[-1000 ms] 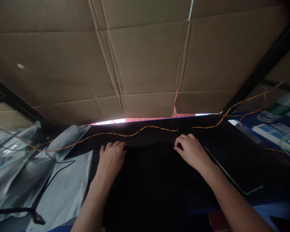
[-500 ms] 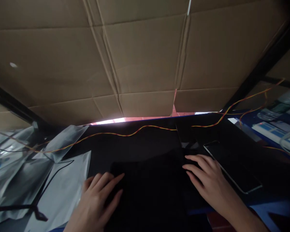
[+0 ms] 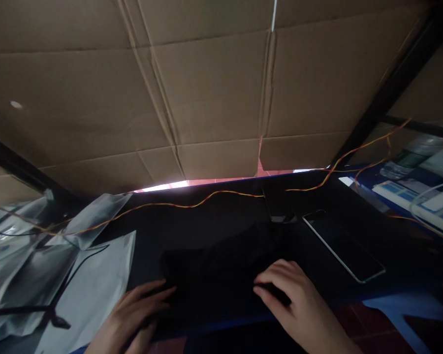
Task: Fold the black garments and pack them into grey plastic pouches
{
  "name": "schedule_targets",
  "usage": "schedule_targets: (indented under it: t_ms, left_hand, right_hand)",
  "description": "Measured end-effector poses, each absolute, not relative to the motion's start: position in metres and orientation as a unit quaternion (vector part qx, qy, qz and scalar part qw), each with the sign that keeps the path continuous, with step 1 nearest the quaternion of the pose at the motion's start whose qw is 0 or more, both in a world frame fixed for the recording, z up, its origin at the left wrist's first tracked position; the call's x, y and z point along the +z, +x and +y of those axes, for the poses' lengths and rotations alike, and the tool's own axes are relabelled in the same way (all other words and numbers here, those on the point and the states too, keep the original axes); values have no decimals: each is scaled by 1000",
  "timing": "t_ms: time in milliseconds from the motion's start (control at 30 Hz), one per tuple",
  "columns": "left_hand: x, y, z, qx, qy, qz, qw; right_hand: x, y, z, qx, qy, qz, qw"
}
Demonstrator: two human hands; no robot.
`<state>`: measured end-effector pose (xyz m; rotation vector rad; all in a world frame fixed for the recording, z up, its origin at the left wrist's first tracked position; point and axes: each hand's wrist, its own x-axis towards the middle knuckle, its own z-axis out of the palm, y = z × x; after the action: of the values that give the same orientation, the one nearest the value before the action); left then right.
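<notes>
A black cloth (image 3: 221, 260) lies on the black tabletop (image 3: 177, 221) in front of me, its outline hard to make out in the dim light. My left hand (image 3: 133, 309) rests at the cloth's left side, fingers stretched out, the thumb partly hidden in shadow. At the near right side, my right hand (image 3: 291, 295) has thumb and fingertips closed in a pinch on the cloth. Beyond that hand to the right lies a phone with a pale edge (image 3: 345, 248). Farther back is a second dark, glossy phone-like slab (image 3: 279, 206).
Clear plastic bags (image 3: 55, 260) and a white sheet-like bag (image 3: 96, 285) lie at left, with a black cable (image 3: 61, 320) over them. A red-yellow twisted wire (image 3: 162, 204) crosses the back. Cardboard (image 3: 214, 98) stands behind. A plastic bottle (image 3: 406, 157) and blue stool (image 3: 409, 309) are right.
My right hand has drawn back toward me and leftward, its spread fingers now pinched. My left hand has moved slightly nearer and left. The view has shifted a little.
</notes>
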<state>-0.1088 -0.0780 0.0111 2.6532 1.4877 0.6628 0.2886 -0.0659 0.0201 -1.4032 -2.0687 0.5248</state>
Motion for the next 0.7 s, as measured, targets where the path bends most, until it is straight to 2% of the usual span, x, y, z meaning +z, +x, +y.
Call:
schedule_targets:
  t_ms: [67, 167, 333, 400, 533, 633, 700]
  left_hand:
    - [26, -93, -71, 264, 823, 500, -43]
    - [44, -64, -63, 273, 801, 521, -111]
    - [50, -24, -69, 324, 787, 508, -132]
    - [41, -10, -67, 292, 812, 487, -136]
    - [10, 2, -51, 165, 843, 476, -189]
    - [-7, -4, -42, 148, 840, 482, -199]
    - [-10, -9, -41, 149, 843, 482, -187]
  right_hand:
    - [18, 280, -58, 173, -559, -748, 312]
    - [14, 267, -49, 128, -583, -740, 310]
    - [19, 251, -49, 49, -575, -747, 330]
    - [23, 244, -50, 21, -545, -773, 325]
    - [14, 230, -44, 17, -499, -828, 255]
    - [1, 226, -41, 17, -510, -829, 227]
    - [-2, 230, -43, 19, -498, -832, 241]
